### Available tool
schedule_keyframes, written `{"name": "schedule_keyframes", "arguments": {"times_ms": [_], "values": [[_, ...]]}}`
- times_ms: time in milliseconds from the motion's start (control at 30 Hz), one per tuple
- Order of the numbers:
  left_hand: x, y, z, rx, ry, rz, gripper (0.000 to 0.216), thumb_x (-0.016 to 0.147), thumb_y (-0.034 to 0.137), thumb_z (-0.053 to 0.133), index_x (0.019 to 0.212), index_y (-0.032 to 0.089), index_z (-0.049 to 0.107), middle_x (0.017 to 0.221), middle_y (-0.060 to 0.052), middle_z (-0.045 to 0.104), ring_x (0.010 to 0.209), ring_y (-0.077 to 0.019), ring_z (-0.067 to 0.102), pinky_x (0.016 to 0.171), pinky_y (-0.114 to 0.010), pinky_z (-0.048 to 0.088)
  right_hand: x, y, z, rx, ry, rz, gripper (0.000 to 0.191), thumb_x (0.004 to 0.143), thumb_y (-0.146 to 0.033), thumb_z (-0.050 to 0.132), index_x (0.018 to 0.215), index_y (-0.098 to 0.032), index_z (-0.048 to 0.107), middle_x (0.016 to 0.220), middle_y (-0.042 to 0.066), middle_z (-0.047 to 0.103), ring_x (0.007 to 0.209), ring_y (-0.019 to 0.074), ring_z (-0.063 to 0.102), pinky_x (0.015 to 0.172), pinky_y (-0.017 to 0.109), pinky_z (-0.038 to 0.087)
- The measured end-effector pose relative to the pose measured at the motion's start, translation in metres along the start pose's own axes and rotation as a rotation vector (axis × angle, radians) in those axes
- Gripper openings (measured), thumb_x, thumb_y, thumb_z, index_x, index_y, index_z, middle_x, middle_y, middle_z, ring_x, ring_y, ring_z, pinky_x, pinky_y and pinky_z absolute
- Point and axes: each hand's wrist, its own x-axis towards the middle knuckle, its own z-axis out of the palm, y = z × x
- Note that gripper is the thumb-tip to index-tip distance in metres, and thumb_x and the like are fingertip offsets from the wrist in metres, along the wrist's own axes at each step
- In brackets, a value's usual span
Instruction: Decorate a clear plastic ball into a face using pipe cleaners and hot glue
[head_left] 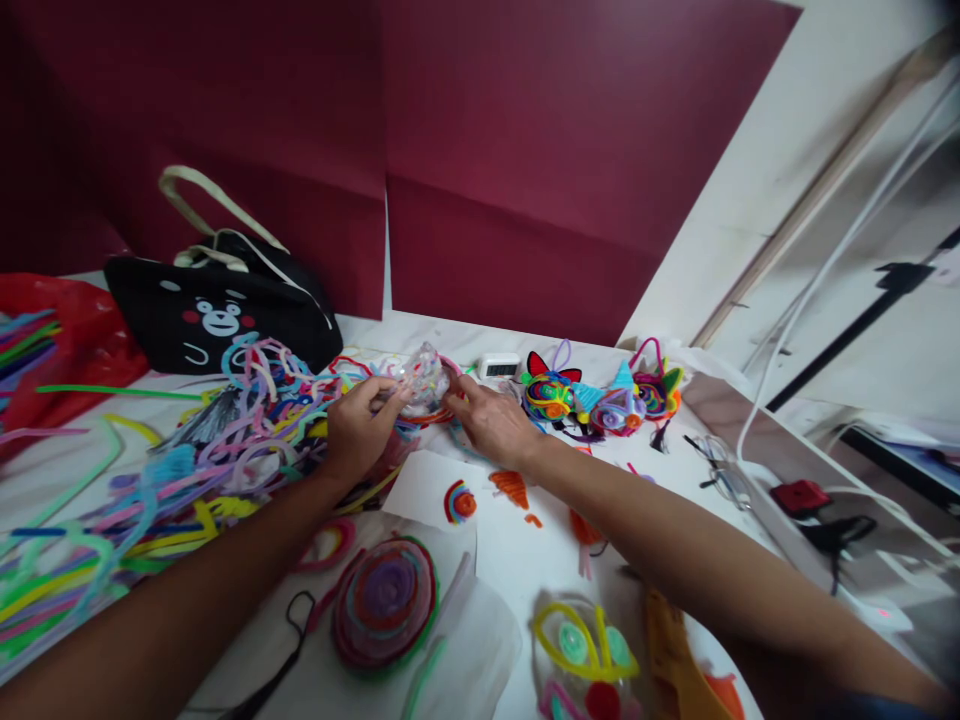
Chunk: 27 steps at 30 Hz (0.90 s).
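Note:
A crinkled clear plastic bag (426, 385) with small pale and coloured bits in it is between my hands at the middle of the table. My left hand (360, 425) pinches its left side, thumb against fingers. On the other side my right hand (491, 418) has its fingers closed at the bag's right edge; the fingertips are partly hidden. Pipe cleaners lie under and around the bag. Just below my hands, a white paper (427, 485) carries a small rainbow-coloured coil (459, 502), beside an orange fan-shaped piece (510, 487).
A pipe-cleaner heap (225, 440) spreads left, before a black bag (225, 310). Finished coiled ornaments (551, 395) and a small digital clock (499, 366) stand at the back. Nearer are a large coiled disc (386, 605), a yellow-trimmed piece (585, 645) and an orange-handled tool (671, 650). Glasses (720, 470) lie right.

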Motion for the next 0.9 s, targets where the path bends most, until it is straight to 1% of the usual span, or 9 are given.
{"name": "schedule_keyframes", "arguments": {"times_ms": [100,300,500,633,767,900], "values": [[0.000,-0.002,0.000,-0.030,0.046,-0.026,0.023,0.083,0.040,0.056,0.080,0.019,0.064,0.068,0.002,0.064,0.059,-0.0134,0.057,0.057,-0.024,0.042,0.001,-0.001,0.002,0.003,0.010,-0.015,0.027,0.098,-0.017,0.034,0.114,-0.019,0.056,0.128,0.011,0.052,0.099,0.0223,0.060,0.072,0.030,0.048],[-0.002,-0.004,0.000,-0.079,0.109,-0.037,0.020,0.082,0.038,0.058,0.084,0.019,0.064,0.072,0.001,0.064,0.063,-0.0137,0.057,0.058,-0.024,0.043,0.000,-0.001,0.010,0.035,-0.040,-0.058,0.026,0.099,-0.017,0.034,0.111,-0.016,0.057,0.109,0.011,0.061,0.095,0.0222,0.060,0.075,0.030,0.047],[-0.002,-0.003,-0.003,-0.059,0.161,-0.025,0.020,0.083,0.039,0.058,0.083,0.020,0.063,0.070,0.001,0.062,0.063,-0.0142,0.057,0.059,-0.025,0.044,0.002,0.002,0.017,0.088,-0.043,-0.078,0.024,0.098,-0.016,0.038,0.105,-0.016,0.061,0.108,0.011,0.063,0.097,0.0209,0.060,0.079,0.029,0.045],[0.003,-0.007,-0.003,-0.127,0.255,-0.088,0.021,0.081,0.041,0.059,0.084,0.020,0.060,0.065,0.003,0.056,0.058,-0.0132,0.052,0.056,-0.025,0.043,0.006,0.008,0.012,0.158,0.027,-0.045,0.023,0.096,-0.013,0.042,0.105,-0.015,0.062,0.106,0.010,0.064,0.100,0.0200,0.060,0.082,0.027,0.043],[0.009,-0.010,-0.003,-0.199,0.341,-0.180,0.020,0.081,0.040,0.057,0.081,0.020,0.055,0.058,0.005,0.048,0.052,-0.0127,0.048,0.052,-0.025,0.040,0.011,0.019,0.005,0.242,0.142,-0.003,0.026,0.096,-0.011,0.038,0.109,-0.016,0.061,0.110,0.010,0.063,0.104,0.0184,0.059,0.084,0.025,0.042],[0.010,-0.012,-0.003,-0.261,0.313,-0.209,0.020,0.083,0.041,0.055,0.085,0.021,0.052,0.066,0.002,0.055,0.060,-0.0147,0.057,0.057,-0.026,0.046,0.016,0.028,0.000,0.304,0.243,0.028,0.026,0.095,-0.010,0.038,0.106,-0.014,0.061,0.107,0.009,0.063,0.100,0.0175,0.060,0.085,0.025,0.043]]}}
